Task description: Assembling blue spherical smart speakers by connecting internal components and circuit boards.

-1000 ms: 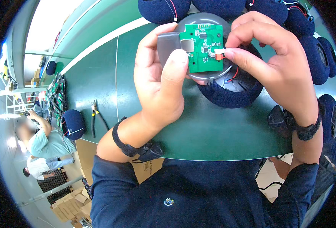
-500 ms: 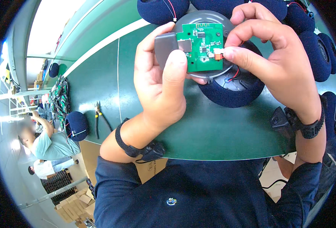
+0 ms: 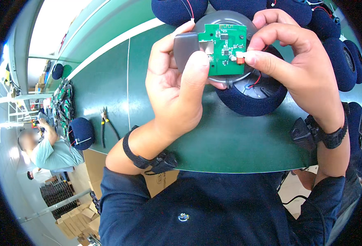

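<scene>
My left hand (image 3: 173,90) grips a round grey plastic cover (image 3: 226,17) by its left side, where a dark grey block (image 3: 186,49) sticks out. A green circuit board (image 3: 232,39) sits on the cover, and my left thumb presses near its left edge. My right hand (image 3: 304,61) is closed at the board's right edge. Its thumb and index finger pinch a small wire connector at the orange-red socket (image 3: 241,60); the fingertips partly hide it. Just below the cover, a navy fabric-covered speaker housing (image 3: 250,103) stands with its inside and red and black wires (image 3: 254,82) showing.
Several navy speaker housings (image 3: 181,11) line the far and right sides of the green table (image 3: 214,139). Pliers (image 3: 106,127) and another housing (image 3: 81,133) lie at the left, near a pile of circuit boards (image 3: 63,102). A co-worker (image 3: 54,151) is beyond the table's left end.
Both hands, with the cover and board, have shifted slightly to the right. My right thumb and index finger stay pinched at the connector.
</scene>
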The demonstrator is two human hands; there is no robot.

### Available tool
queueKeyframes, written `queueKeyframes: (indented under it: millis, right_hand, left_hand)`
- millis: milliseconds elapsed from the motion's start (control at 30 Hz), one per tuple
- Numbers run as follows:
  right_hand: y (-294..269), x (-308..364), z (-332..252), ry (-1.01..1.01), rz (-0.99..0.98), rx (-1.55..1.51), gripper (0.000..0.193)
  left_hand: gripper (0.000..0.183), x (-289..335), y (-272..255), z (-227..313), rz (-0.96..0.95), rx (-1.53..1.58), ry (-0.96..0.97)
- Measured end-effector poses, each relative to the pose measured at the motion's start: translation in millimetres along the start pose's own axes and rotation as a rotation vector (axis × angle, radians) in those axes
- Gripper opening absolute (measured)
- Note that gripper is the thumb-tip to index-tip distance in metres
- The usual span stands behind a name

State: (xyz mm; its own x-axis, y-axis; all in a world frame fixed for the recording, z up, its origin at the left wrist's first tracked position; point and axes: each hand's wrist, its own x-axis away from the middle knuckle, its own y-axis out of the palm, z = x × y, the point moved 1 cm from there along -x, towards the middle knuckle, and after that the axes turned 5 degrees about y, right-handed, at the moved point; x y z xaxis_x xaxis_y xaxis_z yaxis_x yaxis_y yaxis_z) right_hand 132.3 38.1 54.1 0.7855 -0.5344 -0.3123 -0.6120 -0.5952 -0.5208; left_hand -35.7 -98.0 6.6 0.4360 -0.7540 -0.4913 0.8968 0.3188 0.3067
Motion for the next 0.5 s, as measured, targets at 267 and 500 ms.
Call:
queueKeyframes:
  millis: [267,500]
  right_hand:
    - [-3.6,-1.3,-7.9,-0.044,-0.034,0.069,0.012]
    - [-0.4,-0.9,-8.5,-0.035,-0.004,0.004,0.011]
  left_hand:
    - [0.045,-0.4,-0.5,-1.0,0.009,-0.014,-0.03]
    - [0.047,-0.9,-0.8,-0.2,-0.002,-0.031,-0.02]
